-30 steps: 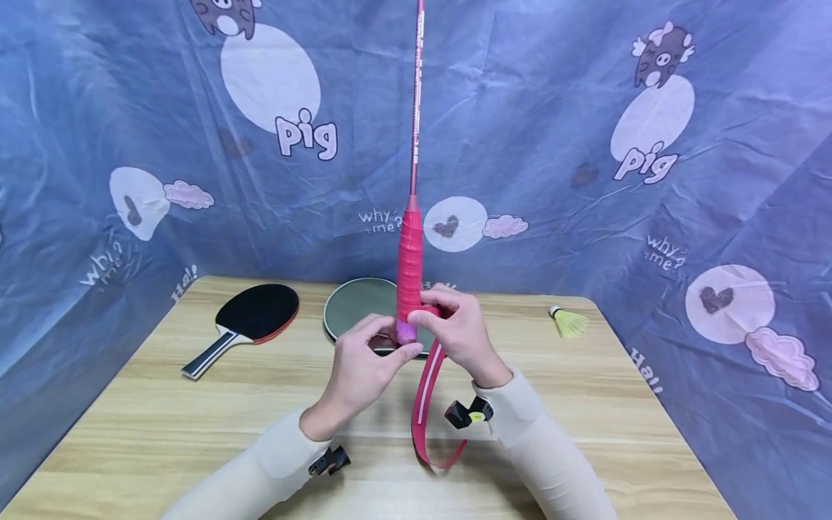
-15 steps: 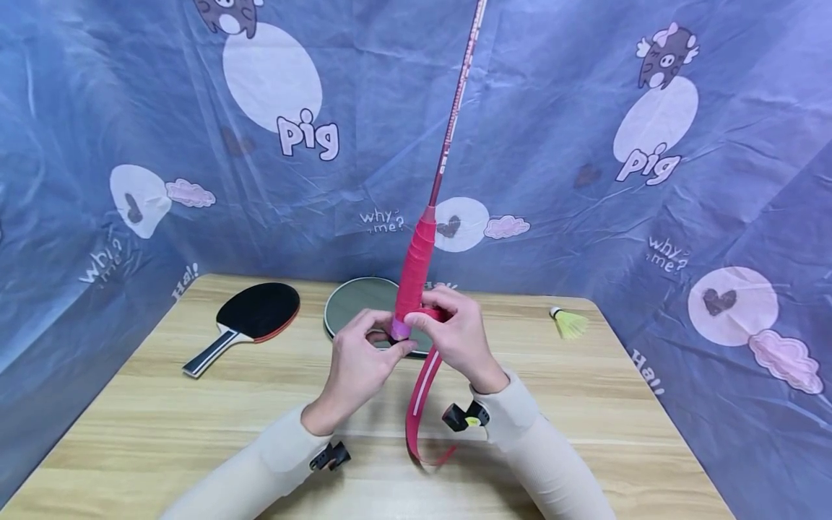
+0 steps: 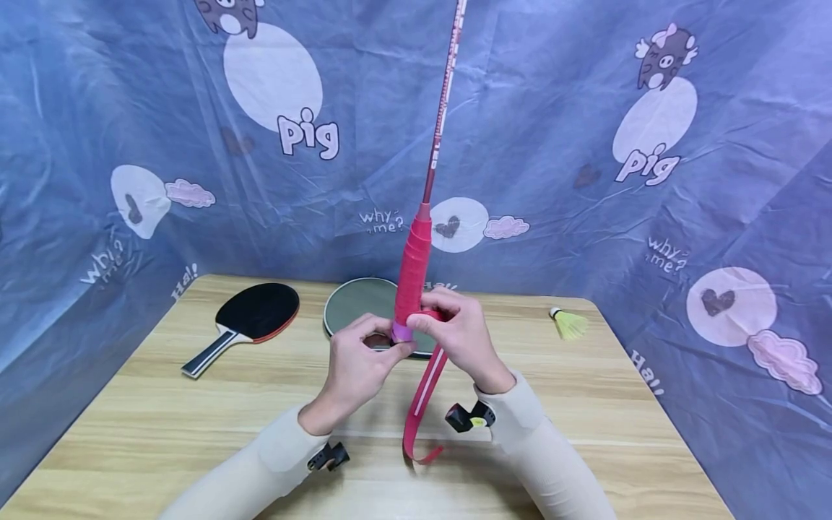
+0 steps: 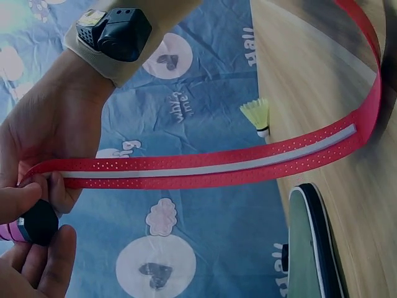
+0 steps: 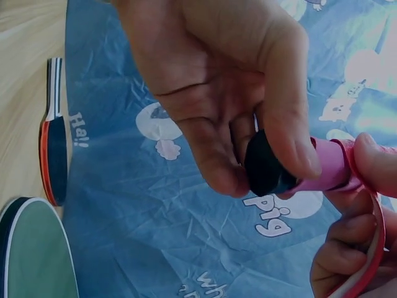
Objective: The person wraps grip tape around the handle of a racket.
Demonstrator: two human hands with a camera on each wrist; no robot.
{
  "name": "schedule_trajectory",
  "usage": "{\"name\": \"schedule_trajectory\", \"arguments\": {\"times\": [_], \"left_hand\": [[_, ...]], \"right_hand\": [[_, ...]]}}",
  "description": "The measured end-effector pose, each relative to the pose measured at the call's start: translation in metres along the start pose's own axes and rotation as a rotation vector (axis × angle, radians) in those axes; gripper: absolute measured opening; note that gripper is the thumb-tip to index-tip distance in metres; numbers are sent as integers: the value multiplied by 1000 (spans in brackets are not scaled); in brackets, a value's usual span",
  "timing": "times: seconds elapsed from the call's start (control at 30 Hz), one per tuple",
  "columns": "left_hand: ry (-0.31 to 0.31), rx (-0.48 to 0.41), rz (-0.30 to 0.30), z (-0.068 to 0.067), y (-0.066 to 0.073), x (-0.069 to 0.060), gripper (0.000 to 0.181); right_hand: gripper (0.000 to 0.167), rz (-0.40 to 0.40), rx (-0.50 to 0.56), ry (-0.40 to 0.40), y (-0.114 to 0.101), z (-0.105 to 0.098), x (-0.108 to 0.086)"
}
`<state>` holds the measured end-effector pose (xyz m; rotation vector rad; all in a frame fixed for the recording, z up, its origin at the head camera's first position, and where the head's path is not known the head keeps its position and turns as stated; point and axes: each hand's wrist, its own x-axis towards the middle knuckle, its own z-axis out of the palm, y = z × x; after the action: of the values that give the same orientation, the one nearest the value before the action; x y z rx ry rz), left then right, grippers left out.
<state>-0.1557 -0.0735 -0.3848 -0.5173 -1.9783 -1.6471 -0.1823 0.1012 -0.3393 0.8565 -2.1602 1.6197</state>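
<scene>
A badminton racket stands nearly upright, leaning slightly right, its handle (image 3: 412, 269) wrapped in red grip tape, with a purple band near the bottom. My left hand (image 3: 356, 361) pinches the handle's black butt cap (image 5: 267, 164) between thumb and fingers. Just above, my right hand (image 3: 463, 334) pinches the red tape against the handle's right side. From the right hand the loose tape (image 3: 425, 393) hangs and curls at its lower end; in the left wrist view the perforated tape (image 4: 186, 172) shows a pale centre strip. The racket's head is out of view.
A black table tennis paddle (image 3: 257, 312) lies at the left on the wooden table (image 3: 162, 433). Behind the hands is a round green-faced object with a white rim (image 3: 354, 303). A yellow shuttlecock (image 3: 568, 323) lies at the back right, before a blue printed cloth (image 3: 539, 144).
The racket shaft tilted to the right, then came partly back toward upright. The loose tape's lower end swung to the left. Both hands keep their hold with only slight movement.
</scene>
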Motion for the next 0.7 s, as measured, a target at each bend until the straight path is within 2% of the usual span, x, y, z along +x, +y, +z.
{"name": "schedule_trajectory", "arguments": {"times": [0.13,0.33,0.57,0.7], "left_hand": [[-31,-39,-36,-1,1,-1,24],[-117,-156,-102,-4,3,-1,23],[-223,-271,-115,-7,7,3,23],[-282,-314,-117,-9,9,4,23]], "right_hand": [[21,15,77,-58,1,-5,2],[24,32,153,-135,2,-12,4],[31,46,208,-186,1,-19,5],[26,58,262,-212,2,-21,5]]}}
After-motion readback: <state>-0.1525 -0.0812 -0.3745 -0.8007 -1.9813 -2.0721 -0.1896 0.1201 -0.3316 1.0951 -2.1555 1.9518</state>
